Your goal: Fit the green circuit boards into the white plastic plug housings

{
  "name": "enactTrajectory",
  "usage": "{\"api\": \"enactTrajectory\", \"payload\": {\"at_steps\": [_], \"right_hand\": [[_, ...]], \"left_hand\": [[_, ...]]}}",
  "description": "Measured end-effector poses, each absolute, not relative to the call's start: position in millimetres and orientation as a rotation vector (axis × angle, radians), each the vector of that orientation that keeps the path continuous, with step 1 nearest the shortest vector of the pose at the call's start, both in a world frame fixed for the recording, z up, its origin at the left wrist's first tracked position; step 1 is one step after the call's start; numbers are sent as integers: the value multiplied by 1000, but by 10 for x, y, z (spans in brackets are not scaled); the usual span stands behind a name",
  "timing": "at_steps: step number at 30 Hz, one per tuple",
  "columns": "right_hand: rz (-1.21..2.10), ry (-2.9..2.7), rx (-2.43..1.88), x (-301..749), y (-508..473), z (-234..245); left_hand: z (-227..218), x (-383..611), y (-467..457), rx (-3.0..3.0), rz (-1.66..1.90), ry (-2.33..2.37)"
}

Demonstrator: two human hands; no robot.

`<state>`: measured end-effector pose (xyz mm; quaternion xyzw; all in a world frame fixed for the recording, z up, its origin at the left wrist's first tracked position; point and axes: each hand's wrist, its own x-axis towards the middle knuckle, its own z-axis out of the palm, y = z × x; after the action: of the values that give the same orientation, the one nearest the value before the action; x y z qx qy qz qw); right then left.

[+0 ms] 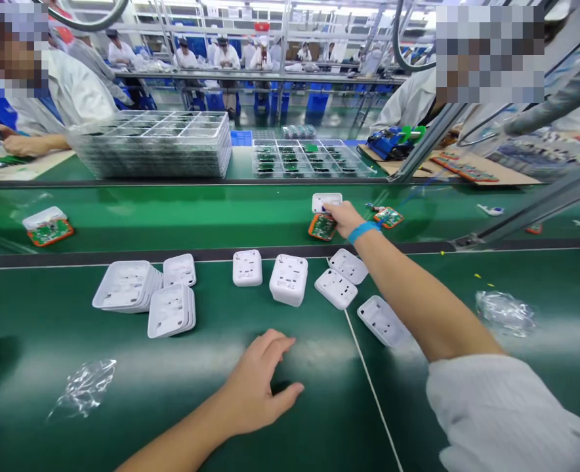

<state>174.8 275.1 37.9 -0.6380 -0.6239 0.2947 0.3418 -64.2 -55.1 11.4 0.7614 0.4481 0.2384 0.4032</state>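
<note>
My right hand (pixel 343 217), with a blue band at the wrist, reaches to the far green belt. Its fingers are closed at the edge of a white plastic cover (pixel 321 198). Just below that cover is a green circuit board in an orange frame (pixel 322 227), close against the fingers. My left hand (pixel 258 387) hovers low over the near green surface (pixel 310 419), fingers apart, holding nothing. Beyond it stand a stack of white covers (pixel 289 278) and a smaller stack (pixel 247 267). Two loose covers (pixel 336 288) lie near my right forearm, and another cover (pixel 381 320) rests beside it.
More stacked white covers (pixel 125 285) stand at left. Crumpled clear plastic (pixel 88 387) lies front left, more plastic film (pixel 505 313) at right. Clear trays (pixel 157 144) line the back. A slanted metal post (pixel 432 141) rises at right. Co-workers sit across the belt.
</note>
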Motion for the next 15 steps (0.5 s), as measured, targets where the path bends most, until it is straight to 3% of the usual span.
{"api": "enactTrajectory", "payload": {"at_steps": [5, 15], "right_hand": [[520, -1803, -1890, 1817, 3052, 148], [-50, -1655, -2448, 3186, 2968, 139]], "left_hand": [[124, -667, -547, 1914, 580, 1156], [108, -667, -554, 1954, 569, 1185]]}}
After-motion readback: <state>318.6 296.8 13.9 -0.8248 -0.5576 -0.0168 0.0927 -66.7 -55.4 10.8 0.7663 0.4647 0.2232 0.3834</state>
